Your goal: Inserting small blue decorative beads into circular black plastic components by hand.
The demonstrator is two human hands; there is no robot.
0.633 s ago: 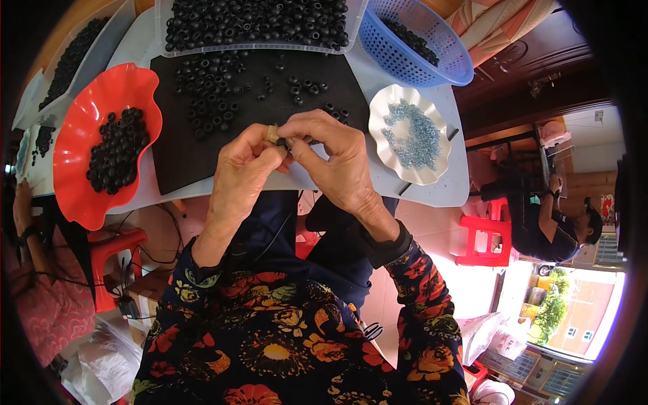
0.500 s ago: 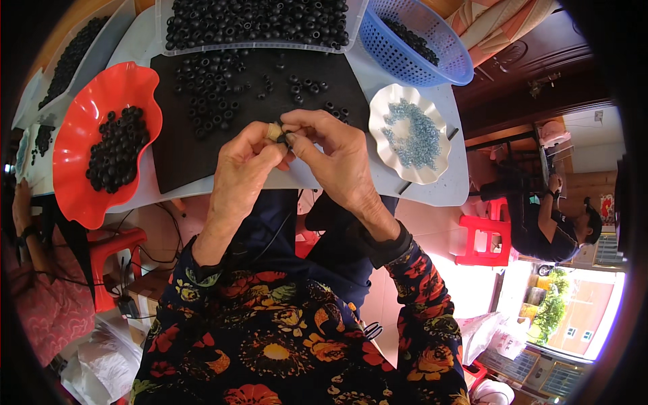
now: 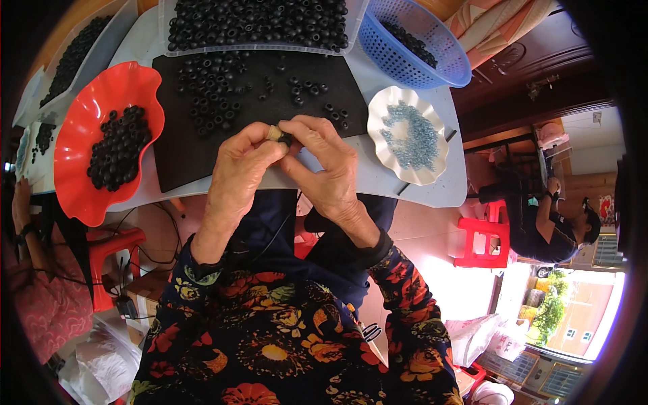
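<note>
Daylight spills from an opening (image 3: 574, 307) toward four o'clock onto a room where a pale bench (image 3: 371, 177) carries a dark mat (image 3: 185, 154) and vessels of beads. From where I stand, the step in hand looks like close fingertip work on one small black bead (image 3: 285, 140), which sits between the two hands, just over the mat's near edge. Whatever the next move, I'd say it calls for steady fingertips and a light pinch, the bead being nearly hidden. Clasped at thumb and forefinger, the left hand (image 3: 237, 165) seems to grip the bead, its forearm sloping down toward seven o'clock. Opposite, the right hand (image 3: 325, 162) is arched, forefinger reaching over to meet the left fingertips and thumb lower down; its forearm slants toward five, and I cannot tell whether it grasps anything. Around them, a clear bin (image 3: 263, 50) stands at twelve, a blue basket (image 3: 442, 71) at two, a white scalloped dish (image 3: 377, 128) at three, a red dish (image 3: 73, 142) at nine, and loose black beads (image 3: 219, 108) at ten.
</note>
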